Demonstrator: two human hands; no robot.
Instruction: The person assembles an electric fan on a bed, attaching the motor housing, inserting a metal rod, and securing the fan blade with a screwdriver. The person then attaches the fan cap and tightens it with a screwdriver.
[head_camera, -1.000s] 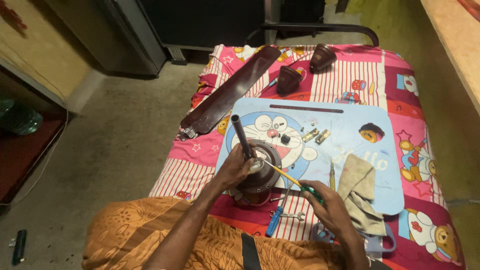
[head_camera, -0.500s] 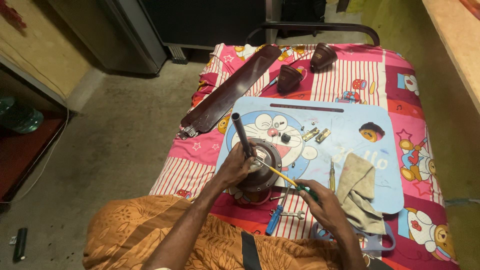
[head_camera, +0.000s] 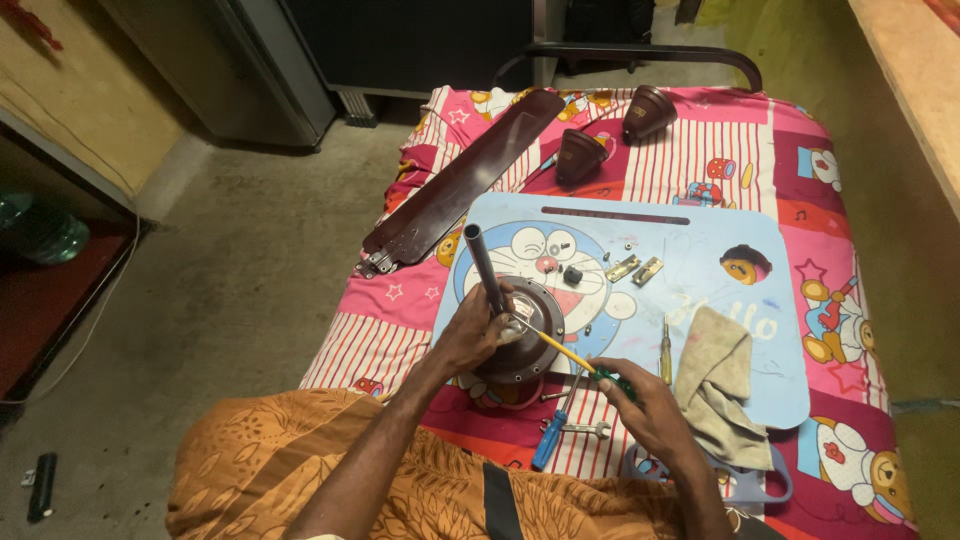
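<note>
My left hand (head_camera: 470, 335) grips the dark metal down-rod (head_camera: 484, 268) of the round brown fan motor (head_camera: 527, 340) on the pale blue cartoon board (head_camera: 700, 270). My right hand (head_camera: 640, 405) is clenched on a green-handled, yellow-shafted screwdriver (head_camera: 570, 355), tip at the motor hub.

Dark brown fan motor housing (head_camera: 520, 345) with dark grey rod (head_camera: 483, 268). Yellow shaft, green handle on screwdriver (head_camera: 575, 358). Pale blue lap board (head_camera: 700, 270) printed with blue-and-white cartoon cat. Pink, red and white striped cartoon bedsheet (head_camera: 700, 150). Dark brown fan blade (head_camera: 460, 180). Beige cloth (head_camera: 715, 385). Blue-handled screwdriver (head_camera: 550, 440). Orange patterned garment (head_camera: 300, 470).
</note>
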